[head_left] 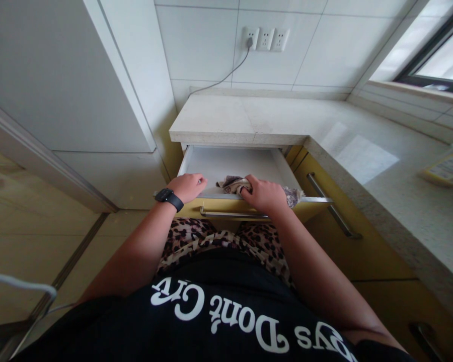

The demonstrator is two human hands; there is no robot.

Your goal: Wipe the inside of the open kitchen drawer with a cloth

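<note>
In front of me a drawer (226,158) with a yellow front and a metal bar handle (234,214) is pulled out from under the counter. My right hand (266,195) grips a patterned, brownish cloth (232,185) at the top edge of the drawer front. Part of the cloth hangs into the drawer, and another part sticks out past the hand on the right. My left hand (191,187) rests at the drawer's front left corner, its fingers curled. Whether anything is in those fingers is hidden. A black watch (169,197) is on the left wrist.
The pale stone counter (287,113) turns the corner to the right. A bottle with a yellow label (447,168) lies or stands at its right side. A grey cord (226,75) runs from the wall sockets (265,39). White panels (109,120) stand to the left.
</note>
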